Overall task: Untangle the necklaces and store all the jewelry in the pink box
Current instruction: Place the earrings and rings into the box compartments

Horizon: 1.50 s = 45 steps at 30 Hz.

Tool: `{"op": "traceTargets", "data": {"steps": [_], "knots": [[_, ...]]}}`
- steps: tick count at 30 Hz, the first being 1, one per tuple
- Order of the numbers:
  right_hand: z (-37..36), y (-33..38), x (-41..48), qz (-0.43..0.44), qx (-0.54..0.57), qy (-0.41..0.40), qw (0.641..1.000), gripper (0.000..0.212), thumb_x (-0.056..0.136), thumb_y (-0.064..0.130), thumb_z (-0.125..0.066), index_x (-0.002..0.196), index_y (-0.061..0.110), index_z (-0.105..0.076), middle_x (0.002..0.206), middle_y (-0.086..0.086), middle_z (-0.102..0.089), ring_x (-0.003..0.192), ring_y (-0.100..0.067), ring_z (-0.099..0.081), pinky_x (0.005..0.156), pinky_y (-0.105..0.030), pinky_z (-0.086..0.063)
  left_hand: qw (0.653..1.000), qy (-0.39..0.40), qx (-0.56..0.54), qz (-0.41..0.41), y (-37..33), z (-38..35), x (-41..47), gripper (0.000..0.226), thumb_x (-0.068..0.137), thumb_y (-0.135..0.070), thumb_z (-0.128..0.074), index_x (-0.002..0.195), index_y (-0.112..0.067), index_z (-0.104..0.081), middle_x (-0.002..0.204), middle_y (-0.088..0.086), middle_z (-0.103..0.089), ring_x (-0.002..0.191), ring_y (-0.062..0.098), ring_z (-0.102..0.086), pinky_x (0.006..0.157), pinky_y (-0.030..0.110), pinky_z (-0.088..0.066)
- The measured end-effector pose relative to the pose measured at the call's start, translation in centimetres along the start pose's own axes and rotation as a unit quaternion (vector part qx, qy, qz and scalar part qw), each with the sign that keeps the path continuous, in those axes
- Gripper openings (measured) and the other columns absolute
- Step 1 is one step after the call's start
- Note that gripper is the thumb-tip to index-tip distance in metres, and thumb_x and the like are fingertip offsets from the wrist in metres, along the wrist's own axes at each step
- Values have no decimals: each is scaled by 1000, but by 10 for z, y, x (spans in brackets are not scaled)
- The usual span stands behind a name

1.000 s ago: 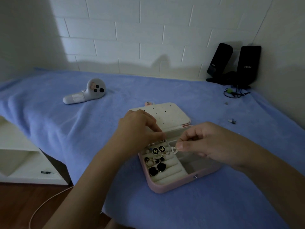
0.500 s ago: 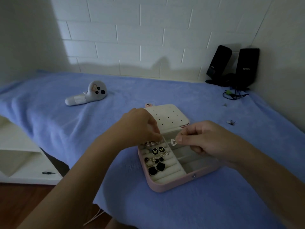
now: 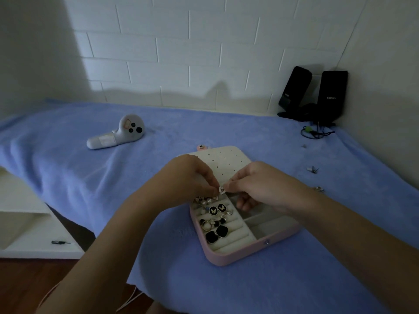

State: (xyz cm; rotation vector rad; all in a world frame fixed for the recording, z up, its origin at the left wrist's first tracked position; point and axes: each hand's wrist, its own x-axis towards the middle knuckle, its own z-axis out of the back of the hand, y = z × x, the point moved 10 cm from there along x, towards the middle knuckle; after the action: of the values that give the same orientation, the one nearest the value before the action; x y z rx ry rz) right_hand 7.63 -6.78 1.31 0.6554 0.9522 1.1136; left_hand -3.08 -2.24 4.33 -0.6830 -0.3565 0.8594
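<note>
On the head camera I am watching both forearms coming in from the bottom corners and meeting over the back of the pink box (image 3: 238,257), which is sitting open on the blue cloth (image 3: 90,177) just in front of me. The left hand (image 3: 192,177) is hovering knuckles up with its wrist slightly bent, and the right hand (image 3: 260,186) is facing it from the other side. Their fingertips are closing together, each pinching a small white charm (image 3: 221,189) between them, so there is almost no gap on either side. The right hand's other fingers are curling loosely down toward the box's right-hand compartments. The charm is hanging just above the back edge of the tray; it is too small for me to tell which way it is pointing. The box is lying at an angle, its long front edge running from near left to far right with the clasp facing me, and its dotted lid (image 3: 224,162) is lying back toward the wall. In the left half's padded rows I am seeing butterfly earrings (image 3: 217,209), a ring (image 3: 205,225) and black stone earrings (image 3: 216,234). Two small pieces (image 3: 313,169) are lying on the cloth well to the right. A white controller (image 3: 115,134) is resting far left, and black speakers (image 3: 313,94) are standing in the corner.
</note>
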Motion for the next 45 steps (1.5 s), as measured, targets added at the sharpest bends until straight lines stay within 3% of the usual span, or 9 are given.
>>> {"op": "traceTargets", "data": {"steps": [6,9,15,19,24,32,37,41,45], "knots": [[-2,2,4,-27,-30,-7,999,15,89,10,-62,89,-5,-65,66,-13,-60,51,-16,-55,48,-21,-49,1000,-16,-2,-6,0,2,-1,25,72,-14,-78,58,-31,-65,94,0,-70,83,8,-60,65,9,-41],[-1,2,5,-37,-48,-20,998,19,89,11,-63,92,-7,-66,62,-11,-60,52,-16,-54,51,-22,-49,1000,-15,-3,-8,2,1,0,24,71,-14,-79,58,-30,-67,89,-11,-65,76,-1,-55,63,4,-39],[0,-1,9,-48,-90,-54,993,22,89,13,-61,93,-8,-67,64,-12,-64,52,-21,-58,58,-29,-51,1000,-11,-1,-12,5,0,2,25,69,-17,-80,57,-34,-67,83,-21,-58,77,-8,-52,61,2,-39],[2,2,10,-41,-116,-77,989,18,86,13,-64,78,-4,-65,71,-19,-69,65,-32,-66,68,-38,-57,1000,-13,-9,-11,7,1,1,27,70,-16,-79,56,-35,-65,84,-19,-59,78,-4,-54,60,3,-38],[1,0,7,-55,-85,-56,993,20,82,15,-73,69,5,-62,66,-12,-66,56,-20,-61,55,-29,-53,1000,-22,-13,-12,6,1,0,28,70,-15,-79,55,-33,-65,92,-7,-68,79,3,-57,61,4,-39],[1,10,5,-42,-111,-42,992,19,77,14,-78,72,3,-63,64,-9,-64,56,-18,-60,59,-29,-55,1000,-27,-3,-12,3,1,-1,32,71,-12,-76,55,-36,-63,98,4,-70,83,9,-57,59,5,-39],[8,11,2,-22,-99,-32,994,17,82,14,-73,75,1,-64,60,-10,-64,56,-19,-62,60,-29,-55,1000,-21,4,-8,0,1,0,16,73,-9,-73,72,-24,-75,95,3,-71,78,8,-56,57,5,-40],[49,23,-4,33,-83,-68,994,14,87,10,-66,79,-1,-66,61,-9,-61,55,-18,-64,56,-24,-55,999,-32,-12,15,9,5,0,6,80,-18,-70,77,-17,-75,83,3,-71,75,11,-61,65,22,-47],[104,17,-4,57,-124,-149,979,13,88,10,-64,84,-2,-68,73,-14,-67,62,-20,-65,61,-23,-55,996,-80,-35,30,14,11,-2,12,86,-23,-65,83,-18,-75,75,-3,-64,64,4,-53,52,9,-38]]}}
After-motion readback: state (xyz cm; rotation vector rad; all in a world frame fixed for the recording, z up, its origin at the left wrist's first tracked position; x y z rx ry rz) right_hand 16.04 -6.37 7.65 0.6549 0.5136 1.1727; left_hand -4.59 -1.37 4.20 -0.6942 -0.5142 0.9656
